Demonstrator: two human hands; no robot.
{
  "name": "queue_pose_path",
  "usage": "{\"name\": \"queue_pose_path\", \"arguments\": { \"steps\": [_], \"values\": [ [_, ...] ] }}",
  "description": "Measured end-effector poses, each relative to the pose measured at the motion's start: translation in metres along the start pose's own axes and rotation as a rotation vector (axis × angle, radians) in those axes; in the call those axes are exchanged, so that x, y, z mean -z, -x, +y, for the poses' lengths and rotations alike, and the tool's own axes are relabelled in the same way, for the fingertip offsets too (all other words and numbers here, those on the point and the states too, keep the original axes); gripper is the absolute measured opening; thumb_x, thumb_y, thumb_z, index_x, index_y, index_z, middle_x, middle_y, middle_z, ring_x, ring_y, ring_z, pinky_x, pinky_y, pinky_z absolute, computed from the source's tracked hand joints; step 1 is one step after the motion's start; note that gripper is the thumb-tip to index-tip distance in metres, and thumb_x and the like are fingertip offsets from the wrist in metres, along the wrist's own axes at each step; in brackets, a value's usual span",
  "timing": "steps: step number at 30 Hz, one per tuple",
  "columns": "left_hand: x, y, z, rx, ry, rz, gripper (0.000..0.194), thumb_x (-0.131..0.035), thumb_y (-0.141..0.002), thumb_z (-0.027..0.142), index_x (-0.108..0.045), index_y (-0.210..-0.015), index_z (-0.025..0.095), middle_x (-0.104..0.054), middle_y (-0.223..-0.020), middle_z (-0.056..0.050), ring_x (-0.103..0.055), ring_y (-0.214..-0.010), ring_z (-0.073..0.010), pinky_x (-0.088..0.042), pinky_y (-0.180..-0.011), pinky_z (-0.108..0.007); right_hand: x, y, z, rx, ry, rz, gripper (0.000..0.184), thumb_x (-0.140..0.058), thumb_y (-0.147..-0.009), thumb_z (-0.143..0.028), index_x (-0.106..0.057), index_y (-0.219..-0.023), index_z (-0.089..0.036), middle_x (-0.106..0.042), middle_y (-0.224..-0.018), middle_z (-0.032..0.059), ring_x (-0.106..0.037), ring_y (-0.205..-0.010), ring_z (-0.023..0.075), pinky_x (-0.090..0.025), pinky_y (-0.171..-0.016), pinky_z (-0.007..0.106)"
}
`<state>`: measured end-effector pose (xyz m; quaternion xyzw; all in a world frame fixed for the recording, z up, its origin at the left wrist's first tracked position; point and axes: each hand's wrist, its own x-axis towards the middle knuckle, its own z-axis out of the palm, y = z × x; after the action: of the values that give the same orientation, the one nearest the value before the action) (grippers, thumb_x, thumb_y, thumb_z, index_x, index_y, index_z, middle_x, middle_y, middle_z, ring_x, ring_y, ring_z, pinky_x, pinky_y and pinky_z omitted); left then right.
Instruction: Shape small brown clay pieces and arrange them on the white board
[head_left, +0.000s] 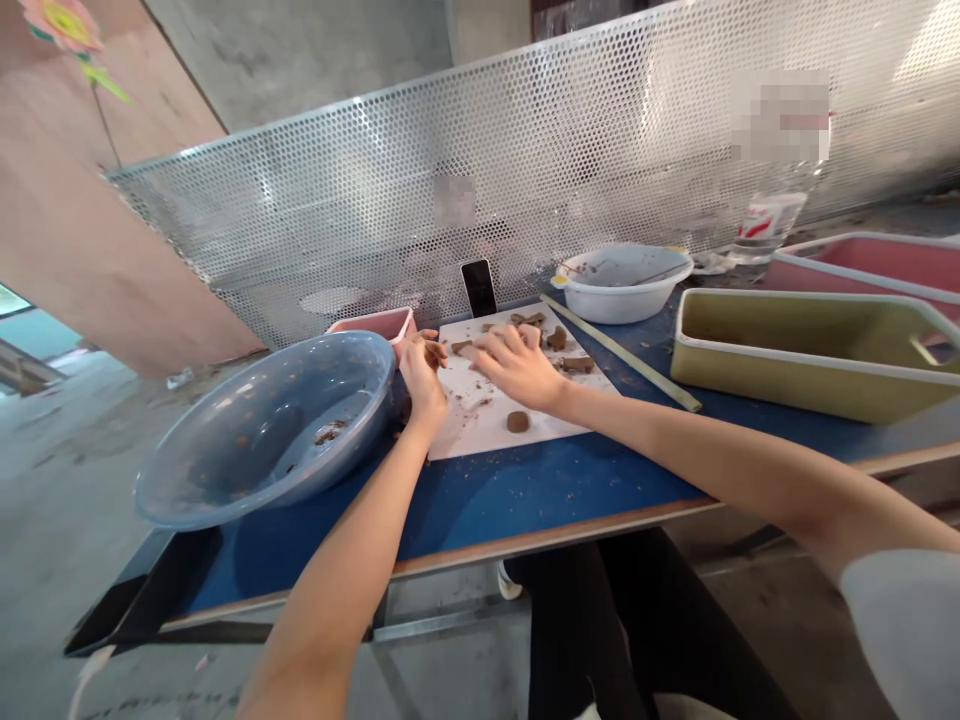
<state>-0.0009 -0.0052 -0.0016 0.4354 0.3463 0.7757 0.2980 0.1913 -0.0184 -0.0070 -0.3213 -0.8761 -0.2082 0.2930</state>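
Right hand (517, 364) arches over white sheet (480, 435) (left hand (424, 375) curled nearby).

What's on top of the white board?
Several brown pieces and loose crumbs lie on the white board. The right hand hides part of it; anything beneath that hand can't be seen.

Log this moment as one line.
left hand: curled, hold unclear | right hand: palm down over white rectangular board | brown round clay-like lump: on board
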Motion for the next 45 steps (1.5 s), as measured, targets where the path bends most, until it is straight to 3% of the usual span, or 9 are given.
{"name": "queue_pose_path", "arguments": {
  "steps": [3,6,9,12,17,31,34,38,45],
  "values": [
    [0.001,-0.001,0.001,0.004,-0.016,-0.002,0.026,-0.061,-0.1,0.046,-0.07,-0.092,0.022,-0.063,-0.068,0.001,-0.053,-0.057,-0.0135,-0.042,-0.058,-0.025,0.017,-0.006,0.01,-0.065,-0.015,0.022,0.038,-0.04,-0.118,-0.023,-0.07,-0.14,-0.021,-0.069,-0.133,0.0185,-0.049,-0.127,0.0382,-0.033,-0.105,0.055],
    [0.0,-0.002,0.002,-0.004,-0.046,0.008,0.029,-0.063,-0.1,0.049,-0.07,-0.091,0.022,-0.062,-0.067,0.001,-0.052,-0.056,-0.0129,-0.041,-0.058,-0.025,0.024,0.001,0.016,0.005,-0.079,-0.072,0.034,-0.045,-0.119,-0.03,-0.076,-0.127,-0.021,-0.068,-0.131,0.0171,-0.051,-0.125,0.037,-0.034,-0.104,0.053],
    [-0.001,0.0,0.001,-0.003,-0.05,-0.009,0.031,-0.064,-0.099,0.05,-0.07,-0.088,0.022,-0.061,-0.064,0.001,-0.051,-0.055,-0.0129,-0.039,-0.057,-0.025,0.024,0.025,0.018,0.082,-0.209,-0.204,0.035,-0.058,-0.115,-0.047,-0.078,-0.12,-0.018,-0.071,-0.121,0.0146,-0.058,-0.117,0.0337,-0.037,-0.103,0.05],
    [-0.002,0.004,-0.001,-0.015,-0.037,-0.037,0.028,-0.066,-0.098,0.047,-0.07,-0.087,0.022,-0.061,-0.063,0.001,-0.051,-0.056,-0.0133,-0.038,-0.056,-0.026,0.023,0.054,0.015,0.02,-0.302,-0.247,0.041,-0.071,-0.107,-0.059,-0.079,-0.112,-0.019,-0.073,-0.116,0.0128,-0.063,-0.111,0.0326,-0.037,-0.103,0.051],
    [-0.003,0.01,-0.003,-0.017,-0.052,-0.061,0.03,-0.069,-0.101,0.048,-0.069,-0.085,0.023,-0.059,-0.064,0.001,-0.051,-0.058,-0.0135,-0.039,-0.059,-0.027,0.027,0.081,0.003,-0.092,-0.343,-0.244,0.028,-0.079,-0.103,-0.051,-0.082,-0.106,-0.023,-0.073,-0.11,0.0107,-0.064,-0.113,0.0331,-0.035,-0.097,0.048],
    [-0.004,0.012,-0.004,-0.011,-0.061,-0.088,0.021,-0.065,-0.1,0.038,-0.07,-0.087,0.022,-0.06,-0.062,0.001,-0.052,-0.058,-0.014,-0.039,-0.059,-0.027,0.017,0.077,-0.006,-0.216,-0.466,-0.27,0.02,-0.077,-0.105,-0.04,-0.083,-0.094,-0.024,-0.075,-0.1,0.0067,-0.065,-0.109,0.0294,-0.033,-0.097,0.049],
    [-0.004,0.012,-0.004,0.002,-0.072,-0.075,0.022,-0.066,-0.099,0.04,-0.07,-0.087,0.022,-0.059,-0.063,0.001,-0.052,-0.058,-0.0136,-0.039,-0.059,-0.027,0.021,0.077,-0.004,-0.179,-0.425,-0.287,0.02,-0.074,-0.108,-0.04,-0.084,-0.103,-0.023,-0.076,-0.106,0.0088,-0.065,-0.112,0.0307,-0.033,-0.097,0.049],
    [-0.005,0.012,-0.002,0.009,-0.072,-0.091,0.021,-0.066,-0.1,0.039,-0.07,-0.087,0.022,-0.059,-0.063,0.001,-0.052,-0.058,-0.0138,-0.039,-0.059,-0.027,0.026,0.079,0.004,-0.169,-0.363,-0.274,0.033,-0.08,-0.103,-0.05,-0.082,-0.118,-0.02,-0.077,-0.12,0.0127,-0.064,-0.123,0.0358,-0.035,-0.1,0.05],
    [-0.004,0.014,-0.005,-0.015,-0.068,-0.108,0.022,-0.067,-0.097,0.042,-0.07,-0.088,0.021,-0.06,-0.062,0.001,-0.051,-0.058,-0.0134,-0.038,-0.058,-0.027,0.025,0.079,0.01,-0.145,-0.386,-0.324,0.024,-0.077,-0.104,-0.046,-0.082,-0.1,-0.023,-0.077,-0.107,0.0101,-0.064,-0.116,0.0343,-0.035,-0.099,0.049]
  ]
}}
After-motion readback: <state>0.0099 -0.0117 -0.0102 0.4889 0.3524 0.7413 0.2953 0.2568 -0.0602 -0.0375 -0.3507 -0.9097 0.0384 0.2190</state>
